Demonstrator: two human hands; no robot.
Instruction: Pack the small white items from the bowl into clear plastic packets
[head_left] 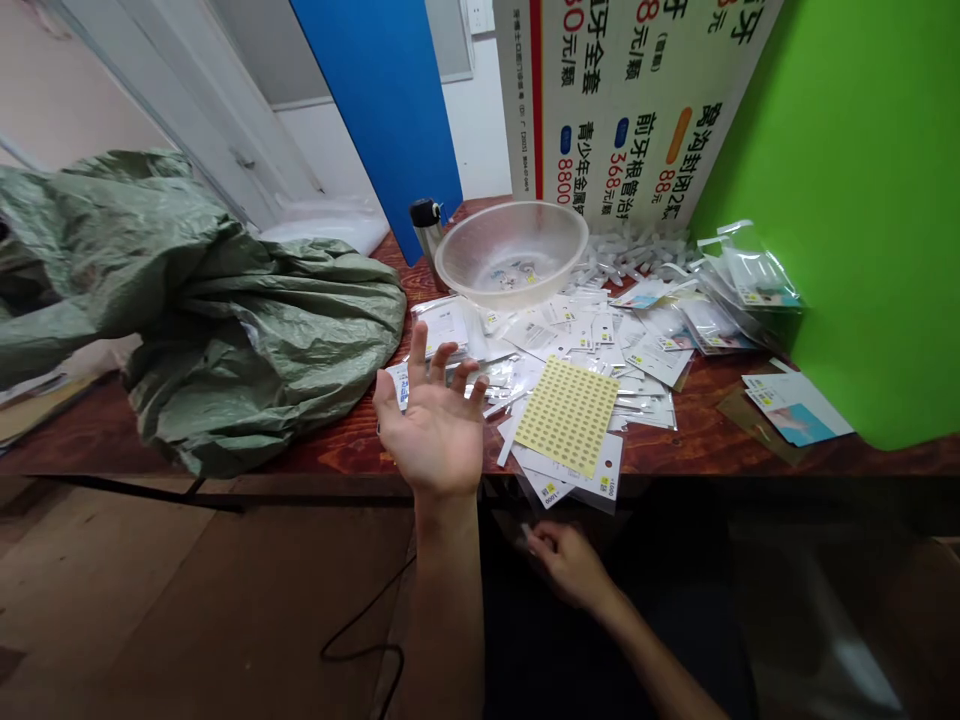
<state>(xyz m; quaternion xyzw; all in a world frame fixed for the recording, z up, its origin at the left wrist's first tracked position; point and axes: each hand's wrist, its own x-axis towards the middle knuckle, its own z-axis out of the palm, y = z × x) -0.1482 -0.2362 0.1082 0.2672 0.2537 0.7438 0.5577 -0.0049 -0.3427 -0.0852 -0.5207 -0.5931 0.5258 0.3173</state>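
Note:
My left hand (435, 430) is raised palm up over the table's front edge, fingers spread and slightly curled, holding nothing. Below the edge, over my lap, my right hand (566, 560) pinches a small whitish piece (527, 532) between thumb and fingers; what it is cannot be made out. A yellow sheet of small round stickers (568, 415) lies right of my left hand, on top of white printed cards (551, 485) that jut over the edge. Behind it spreads a heap of white cards and clear packets (540, 330).
A translucent basin (512, 285) and a black-capped bottle (427, 228) stand at the back. Green crumpled sheeting (247, 320) covers the left. Bagged packets (750, 275) and a blue-white card (806, 420) lie right, beside a green panel (885, 220).

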